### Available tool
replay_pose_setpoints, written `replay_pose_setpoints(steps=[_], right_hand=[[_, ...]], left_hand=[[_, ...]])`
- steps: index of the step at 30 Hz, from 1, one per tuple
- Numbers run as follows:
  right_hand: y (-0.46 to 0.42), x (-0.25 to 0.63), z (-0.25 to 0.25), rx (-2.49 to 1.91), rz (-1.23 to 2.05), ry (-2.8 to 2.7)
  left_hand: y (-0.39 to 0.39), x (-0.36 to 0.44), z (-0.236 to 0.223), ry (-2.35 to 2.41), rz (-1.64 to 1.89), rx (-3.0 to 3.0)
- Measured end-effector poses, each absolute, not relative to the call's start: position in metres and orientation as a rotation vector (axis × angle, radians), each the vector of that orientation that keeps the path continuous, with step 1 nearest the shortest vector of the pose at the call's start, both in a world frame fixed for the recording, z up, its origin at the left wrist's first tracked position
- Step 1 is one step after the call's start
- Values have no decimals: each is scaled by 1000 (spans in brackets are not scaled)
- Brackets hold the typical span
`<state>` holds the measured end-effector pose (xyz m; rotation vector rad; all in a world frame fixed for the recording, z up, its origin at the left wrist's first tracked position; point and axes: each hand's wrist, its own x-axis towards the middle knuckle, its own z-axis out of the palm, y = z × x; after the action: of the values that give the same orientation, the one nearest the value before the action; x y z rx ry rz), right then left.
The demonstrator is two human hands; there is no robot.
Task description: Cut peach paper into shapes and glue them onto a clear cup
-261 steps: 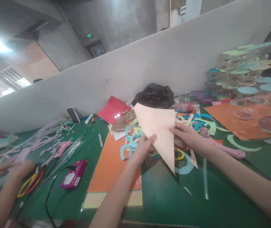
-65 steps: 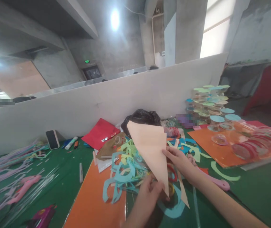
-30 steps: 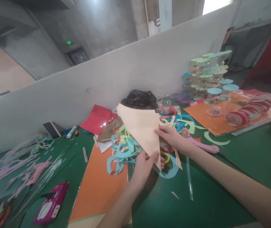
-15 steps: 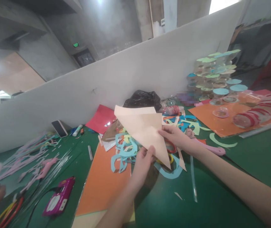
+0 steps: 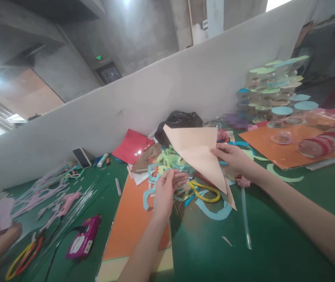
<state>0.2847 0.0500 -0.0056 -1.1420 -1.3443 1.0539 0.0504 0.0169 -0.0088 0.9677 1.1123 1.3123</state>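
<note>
A cream sheet of paper [image 5: 197, 147], roughly triangular with a long point toward me, is raised over the scraps. My right hand [image 5: 232, 156] pinches its right edge. Just left of the sheet, my left hand [image 5: 170, 188] has its fingers apart and holds nothing. Yellow-handled scissors [image 5: 207, 196] lie below the sheet, their blades partly hidden. Around them are green paper scraps [image 5: 169, 158] and a curved blue paper offcut [image 5: 214, 210]. Orange sheets [image 5: 129, 219] lie under my left forearm.
At left are a purple power box [image 5: 85, 237], a pink glue gun [image 5: 69, 201], a phone [image 5: 81, 157] and another person's hand [image 5: 6, 239]. A black bag [image 5: 179, 121] sits by the partition [image 5: 120, 102]. Stacked plastic cups with paper discs [image 5: 273, 92] stand back right.
My left hand has let go of the cream sheet and moved down-left. The sheet, now in my right hand alone, has shifted right, uncovering the yellow scissors handle. The view has turned slightly.
</note>
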Motion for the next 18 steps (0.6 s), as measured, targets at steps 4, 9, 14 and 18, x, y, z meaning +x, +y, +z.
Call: replay_pose_setpoints(steps=[4,9,14,18], right_hand=[[46,275,-7,-1098,1044,-1400],[38,255,-11,-1060,1134,-1553],[38,261,-8,-1016,1182,-1601],[40,264,-10,-1011,1209,-1620]], left_hand=[[17,53,-12,1038,1240,1008],[11,61,-20,983,1208,1033],[11,57,-23,1066,1229,1034],[11,56,-19,1078,1251,945]])
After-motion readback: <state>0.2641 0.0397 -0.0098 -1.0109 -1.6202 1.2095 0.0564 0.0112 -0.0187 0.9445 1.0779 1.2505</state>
